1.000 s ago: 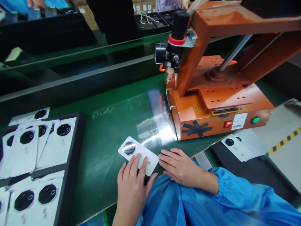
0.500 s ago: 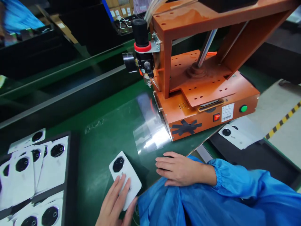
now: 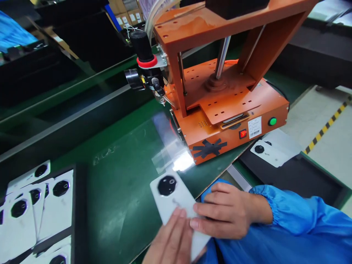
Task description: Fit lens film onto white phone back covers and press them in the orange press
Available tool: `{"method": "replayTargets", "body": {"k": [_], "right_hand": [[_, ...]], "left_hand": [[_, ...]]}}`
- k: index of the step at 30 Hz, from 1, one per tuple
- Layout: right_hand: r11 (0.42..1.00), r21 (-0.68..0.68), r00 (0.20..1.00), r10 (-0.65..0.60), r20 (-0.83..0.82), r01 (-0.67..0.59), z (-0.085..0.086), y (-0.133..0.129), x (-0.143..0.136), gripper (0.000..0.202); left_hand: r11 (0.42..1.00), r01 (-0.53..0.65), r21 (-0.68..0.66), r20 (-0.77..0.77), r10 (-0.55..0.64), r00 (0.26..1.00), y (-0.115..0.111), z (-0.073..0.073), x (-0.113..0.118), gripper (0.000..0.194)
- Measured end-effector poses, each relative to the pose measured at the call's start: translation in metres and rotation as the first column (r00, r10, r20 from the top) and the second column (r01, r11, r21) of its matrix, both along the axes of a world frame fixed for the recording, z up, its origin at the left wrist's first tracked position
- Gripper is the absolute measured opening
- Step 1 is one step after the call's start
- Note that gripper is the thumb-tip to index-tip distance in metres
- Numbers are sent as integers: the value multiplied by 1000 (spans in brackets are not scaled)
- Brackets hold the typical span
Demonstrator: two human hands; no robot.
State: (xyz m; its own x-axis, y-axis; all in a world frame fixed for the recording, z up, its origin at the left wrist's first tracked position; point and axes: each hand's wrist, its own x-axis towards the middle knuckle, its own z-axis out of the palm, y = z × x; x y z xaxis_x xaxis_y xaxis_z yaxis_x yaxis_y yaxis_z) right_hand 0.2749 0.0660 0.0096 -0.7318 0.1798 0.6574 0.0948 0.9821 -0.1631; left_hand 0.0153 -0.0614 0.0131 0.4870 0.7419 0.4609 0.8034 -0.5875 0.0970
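Observation:
A white phone back panel (image 3: 176,196) with a black octagonal camera area is tilted near the front edge of the green bench. My left hand (image 3: 172,238) grips it from below left, fingers together across its face and the thumb hidden beneath. On the panel's right edge rest the fingertips of my right hand (image 3: 227,211); that thumb is out of sight, and the fingers are bent and partly apart. Whether the right hand pinches the panel or only touches it is unclear.
An orange press machine (image 3: 214,139) stands ahead on the green bench (image 3: 118,190), clear film (image 3: 170,146) beside it. Similar panels fill a dark tray (image 3: 79,205) at left. More panels (image 3: 268,152) lie on a black surface (image 3: 299,179) at right.
My left hand has moved right with the panel, which now appears larger and nearer. My right hand has come up from the bench edge to the panel, its fingers now bent.

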Motion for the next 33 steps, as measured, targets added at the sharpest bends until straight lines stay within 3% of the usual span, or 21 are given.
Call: {"method": "replayTargets", "body": {"k": [1, 3, 6, 9, 11, 14, 17, 20, 27, 33], "right_hand": [[999, 53, 1000, 8, 5, -9, 3, -2, 2, 15], [994, 110, 999, 5, -36, -1, 3, -6, 7, 13], [994, 93, 993, -40, -110, 50, 0, -13, 15, 17], [995, 76, 996, -66, -64, 71, 9, -15, 31, 18], [994, -11, 993, -111, 28, 112, 22, -12, 47, 20], [939, -244, 970, -236, 53, 242, 44, -4, 77, 22], [877, -351, 936, -352, -3, 329, 59, 1, 106, 16], [857, -309, 906, -421, 39, 412, 70, 2, 129, 12], [795, -234, 820, -571, 22, 560, 98, -11, 151, 22], [759, -182, 759, -646, -88, 625, 93, -15, 164, 31]], "left_hand": [[999, 25, 41, 5, -25, 1000, 5, 0, 20, 40], [988, -45, 145, 114, 28, 993, 13, 0, 55, 19], [975, -129, 179, 245, 83, 966, 22, 3, 84, 18], [996, 44, 73, 175, -56, 983, 32, 12, 83, 14], [993, 100, 61, 210, -110, 971, 40, 16, 76, 22], [995, 87, 48, 324, -98, 941, 56, 18, 69, 30], [984, 112, -136, 413, -46, 910, 77, 14, 71, 33], [943, 196, -269, 472, -49, 880, 105, 9, 80, 32], [917, 245, -314, 574, -23, 819, 170, 13, 103, 29], [900, 260, -350, 613, 10, 790, 194, 15, 109, 20]]}}
